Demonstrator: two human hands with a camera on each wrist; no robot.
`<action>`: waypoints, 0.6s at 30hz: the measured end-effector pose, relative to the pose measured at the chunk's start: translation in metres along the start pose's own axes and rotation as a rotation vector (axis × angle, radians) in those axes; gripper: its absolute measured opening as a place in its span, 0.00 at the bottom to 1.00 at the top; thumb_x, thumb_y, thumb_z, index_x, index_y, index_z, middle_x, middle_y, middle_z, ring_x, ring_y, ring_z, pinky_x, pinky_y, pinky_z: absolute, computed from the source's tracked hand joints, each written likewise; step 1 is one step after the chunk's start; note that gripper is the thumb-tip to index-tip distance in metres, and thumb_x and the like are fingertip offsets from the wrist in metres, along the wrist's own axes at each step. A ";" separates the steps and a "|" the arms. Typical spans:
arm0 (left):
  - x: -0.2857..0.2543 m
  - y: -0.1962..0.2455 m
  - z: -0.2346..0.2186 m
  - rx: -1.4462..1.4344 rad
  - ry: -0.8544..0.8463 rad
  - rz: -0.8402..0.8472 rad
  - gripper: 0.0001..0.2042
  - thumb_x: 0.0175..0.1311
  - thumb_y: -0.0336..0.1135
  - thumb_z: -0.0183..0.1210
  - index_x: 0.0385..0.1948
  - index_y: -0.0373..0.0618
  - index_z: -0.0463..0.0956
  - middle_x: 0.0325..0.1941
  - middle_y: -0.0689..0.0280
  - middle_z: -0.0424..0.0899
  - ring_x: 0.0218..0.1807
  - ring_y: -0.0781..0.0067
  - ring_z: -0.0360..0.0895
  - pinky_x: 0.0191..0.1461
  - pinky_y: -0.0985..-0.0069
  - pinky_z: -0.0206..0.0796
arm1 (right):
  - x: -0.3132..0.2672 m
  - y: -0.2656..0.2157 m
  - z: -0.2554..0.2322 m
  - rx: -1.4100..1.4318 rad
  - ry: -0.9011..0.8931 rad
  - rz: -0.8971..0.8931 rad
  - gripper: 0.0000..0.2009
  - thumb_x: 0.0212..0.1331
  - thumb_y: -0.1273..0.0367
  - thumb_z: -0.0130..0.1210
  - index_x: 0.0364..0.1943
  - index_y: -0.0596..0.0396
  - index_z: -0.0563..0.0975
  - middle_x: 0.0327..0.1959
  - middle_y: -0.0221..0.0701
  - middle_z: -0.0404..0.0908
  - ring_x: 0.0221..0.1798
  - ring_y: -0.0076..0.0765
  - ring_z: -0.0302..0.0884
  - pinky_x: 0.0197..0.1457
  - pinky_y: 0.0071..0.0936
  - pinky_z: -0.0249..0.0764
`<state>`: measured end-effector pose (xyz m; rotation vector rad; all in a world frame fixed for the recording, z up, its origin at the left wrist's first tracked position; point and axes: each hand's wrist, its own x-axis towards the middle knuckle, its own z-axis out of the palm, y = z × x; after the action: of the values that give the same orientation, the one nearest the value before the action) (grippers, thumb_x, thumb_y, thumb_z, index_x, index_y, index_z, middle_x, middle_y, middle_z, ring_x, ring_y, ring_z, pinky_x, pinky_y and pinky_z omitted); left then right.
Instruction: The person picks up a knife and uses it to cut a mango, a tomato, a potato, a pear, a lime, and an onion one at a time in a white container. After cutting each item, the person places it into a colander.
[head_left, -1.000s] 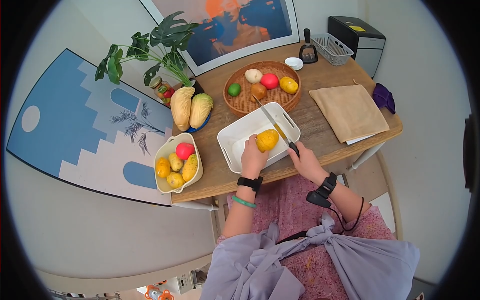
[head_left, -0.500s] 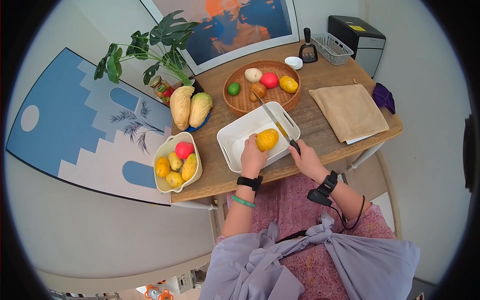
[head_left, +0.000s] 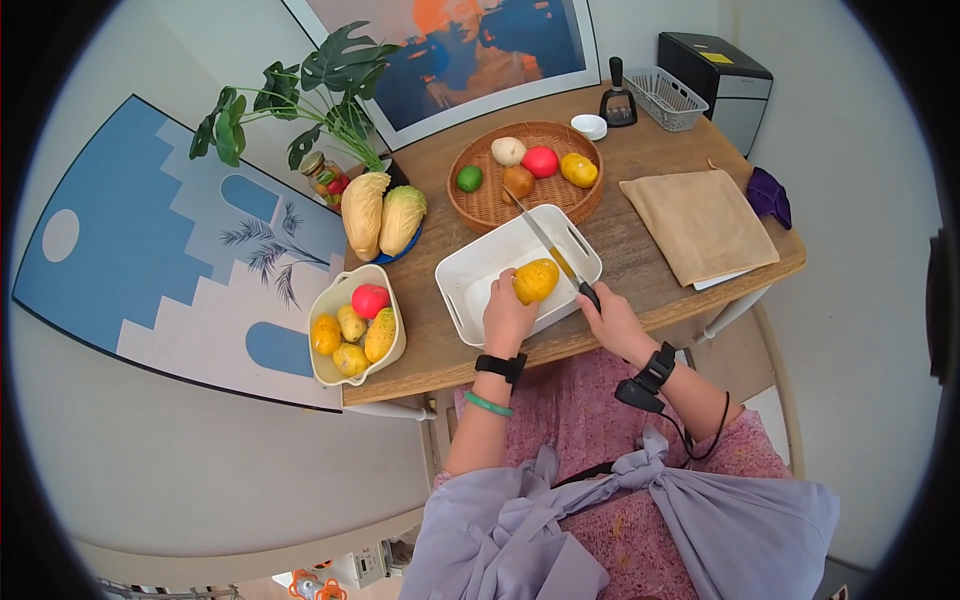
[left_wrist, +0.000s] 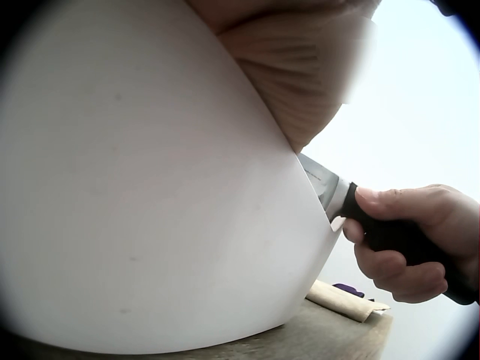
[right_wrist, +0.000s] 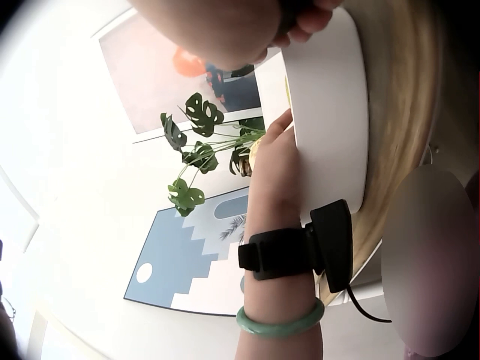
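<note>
Over the white bin [head_left: 462, 285], my left hand [head_left: 508, 312] holds a yellow potato [head_left: 537, 280] by its left side. The right hand [head_left: 615, 325] grips the black handle of a kitchen knife [head_left: 547, 243], whose blade slants forward and left beside the potato. From the left wrist, the bin's wall [left_wrist: 150, 187] fills much of the view, with the knife handle [left_wrist: 397, 238] in the right fist. In the right wrist view the bin wall hides most of the potato and the left fingertips.
Behind the bin sits a wicker tray [head_left: 470, 212] with vegetables. At the left stand a cream basket [head_left: 330, 295] of potatoes and a red vegetable, and napa cabbages [head_left: 365, 215] on a blue plate. A beige cloth bag [head_left: 695, 225] lies at the right, near a grey basket [head_left: 665, 98].
The knife blade tipped slightly forward half a second ago and has come back a little toward the body. Both hands stay nearly in place, and the potato remains in the left hand.
</note>
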<state>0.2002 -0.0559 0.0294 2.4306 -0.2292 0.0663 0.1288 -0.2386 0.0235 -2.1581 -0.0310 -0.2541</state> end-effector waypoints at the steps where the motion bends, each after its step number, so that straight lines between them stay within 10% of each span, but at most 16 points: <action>1: -0.001 0.000 0.000 -0.006 -0.006 -0.006 0.32 0.49 0.36 0.67 0.58 0.41 0.65 0.53 0.48 0.74 0.54 0.48 0.75 0.55 0.63 0.69 | -0.001 -0.004 -0.001 -0.001 0.001 0.012 0.16 0.68 0.60 0.47 0.37 0.63 0.68 0.28 0.58 0.77 0.36 0.68 0.75 0.39 0.54 0.69; 18: -0.002 -0.002 0.003 -0.023 0.007 0.003 0.32 0.50 0.35 0.66 0.59 0.41 0.65 0.53 0.49 0.74 0.51 0.49 0.76 0.53 0.64 0.70 | -0.005 -0.006 0.001 0.003 -0.013 0.026 0.16 0.68 0.60 0.47 0.35 0.63 0.68 0.27 0.57 0.77 0.35 0.67 0.75 0.37 0.53 0.69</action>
<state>0.1987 -0.0560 0.0254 2.4064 -0.2295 0.0728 0.1235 -0.2341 0.0275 -2.1558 -0.0108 -0.2250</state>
